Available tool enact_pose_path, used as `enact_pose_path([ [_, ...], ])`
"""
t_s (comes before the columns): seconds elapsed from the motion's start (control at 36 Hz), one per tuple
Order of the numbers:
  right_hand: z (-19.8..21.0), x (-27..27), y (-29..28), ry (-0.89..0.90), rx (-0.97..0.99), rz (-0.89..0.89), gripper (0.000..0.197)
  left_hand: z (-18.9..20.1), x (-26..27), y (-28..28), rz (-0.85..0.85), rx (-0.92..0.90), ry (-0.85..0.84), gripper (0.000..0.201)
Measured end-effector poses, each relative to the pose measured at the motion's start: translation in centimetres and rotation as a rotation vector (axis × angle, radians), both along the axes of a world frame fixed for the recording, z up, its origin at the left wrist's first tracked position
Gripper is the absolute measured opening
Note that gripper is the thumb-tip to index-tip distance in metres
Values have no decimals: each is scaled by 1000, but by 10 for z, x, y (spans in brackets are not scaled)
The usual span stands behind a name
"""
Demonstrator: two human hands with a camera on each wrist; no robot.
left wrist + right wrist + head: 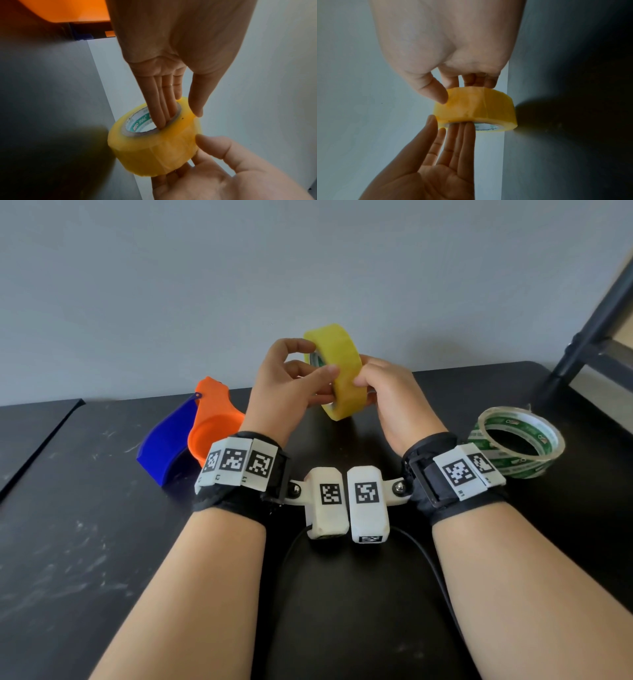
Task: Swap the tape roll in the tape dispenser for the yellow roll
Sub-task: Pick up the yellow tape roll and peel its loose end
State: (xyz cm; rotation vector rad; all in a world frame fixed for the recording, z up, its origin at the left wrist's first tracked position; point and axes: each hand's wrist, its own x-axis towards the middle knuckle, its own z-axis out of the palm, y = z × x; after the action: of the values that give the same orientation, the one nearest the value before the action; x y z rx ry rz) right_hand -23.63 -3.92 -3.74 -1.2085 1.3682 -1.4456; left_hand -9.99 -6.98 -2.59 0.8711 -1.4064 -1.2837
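Note:
The yellow roll [342, 371] is held upright in the air above the black table [102, 542], between both hands. My left hand [308, 368] has its fingers [161, 108] inside the roll's [154, 151] core and its thumb on the outer face. From the other side my right hand [368, 385] grips the roll [476, 108], thumb on the outer face and fingers behind the far side. The orange and blue tape dispenser [212, 422] lies on the table to the left, its round holder showing no roll. A clear roll with a green printed core [517, 440] lies flat at the right.
A grey wall [308, 268] stands right behind the table. A dark metal frame [589, 337] leans in at the far right. A black cable [428, 563] runs across the table under my wrists. A seam [34, 446] splits the table surface at the left.

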Motion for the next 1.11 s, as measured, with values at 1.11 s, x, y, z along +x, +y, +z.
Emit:
enact_pose_path([
  [1.11, 3, -1, 9, 47, -77, 10, 30, -1, 4, -6, 304, -432, -322, 21],
])
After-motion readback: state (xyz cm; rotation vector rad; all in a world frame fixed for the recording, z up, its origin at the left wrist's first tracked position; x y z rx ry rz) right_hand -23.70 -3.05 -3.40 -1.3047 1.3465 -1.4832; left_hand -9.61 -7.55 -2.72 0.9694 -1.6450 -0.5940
